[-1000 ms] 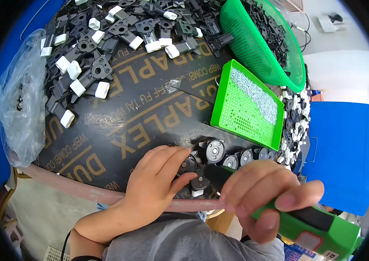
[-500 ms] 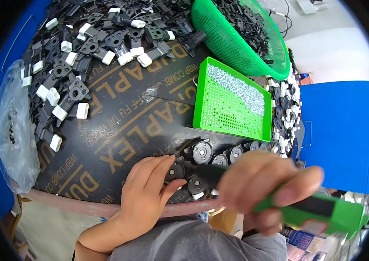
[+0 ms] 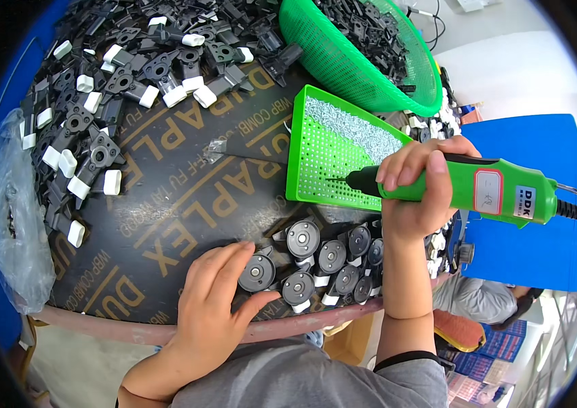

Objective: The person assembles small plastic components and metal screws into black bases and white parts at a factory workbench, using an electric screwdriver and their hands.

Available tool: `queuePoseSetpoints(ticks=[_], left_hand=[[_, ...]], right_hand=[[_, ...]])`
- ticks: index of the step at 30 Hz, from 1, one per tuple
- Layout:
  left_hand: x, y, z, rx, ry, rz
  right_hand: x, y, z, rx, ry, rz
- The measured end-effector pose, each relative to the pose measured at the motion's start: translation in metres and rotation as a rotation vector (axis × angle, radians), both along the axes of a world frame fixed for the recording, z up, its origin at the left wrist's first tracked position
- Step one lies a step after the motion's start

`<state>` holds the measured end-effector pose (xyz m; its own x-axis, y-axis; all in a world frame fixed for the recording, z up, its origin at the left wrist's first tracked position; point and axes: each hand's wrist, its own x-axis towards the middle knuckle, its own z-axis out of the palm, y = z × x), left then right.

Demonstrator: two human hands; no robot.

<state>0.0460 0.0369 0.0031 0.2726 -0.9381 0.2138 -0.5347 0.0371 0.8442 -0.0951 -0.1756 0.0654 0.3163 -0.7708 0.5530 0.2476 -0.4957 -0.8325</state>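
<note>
My right hand (image 3: 421,187) is wrapped round a green and black electric screwdriver (image 3: 499,190). Its thin bit points left, over the holes of a green perforated tray (image 3: 295,146). Small silvery screws (image 3: 353,126) lie heaped along the tray's far side. Near the table's front edge, my left hand (image 3: 217,289) rests with fingers spread beside a round black part (image 3: 257,272), thumb and fingertips close around its left and lower sides. Several similar discs stand in rows to the right, such as this black disc (image 3: 303,239), some with white tabs under them.
Black parts with white end caps (image 3: 101,149) are piled along the left and far side. A green basket (image 3: 363,81) full of small black pieces stands behind the tray. A clear plastic bag (image 3: 13,217) lies at the left edge. Another person (image 3: 482,299) is at the right.
My right hand has carried the screwdriver up and away from the discs to the tray. The left hand stays beside the same disc. The whole view has shifted slightly.
</note>
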Motion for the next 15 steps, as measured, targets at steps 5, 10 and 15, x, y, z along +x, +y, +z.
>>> queuePoseSetpoints(ticks=[5,10,15], left_hand=[[0.0,0.0,-0.001,-0.001,-0.001,-0.002],[0.0,0.0,-0.001,0.002,0.022,0.01],[0.001,0.002,-0.002,-0.05,0.046,0.007]], right_hand=[[0.001,0.001,-0.002,-0.032,0.006,0.032],[-0.005,0.011,0.013,-0.014,-0.134,0.09],[0.003,0.072,0.061,-0.091,0.0,0.351]])
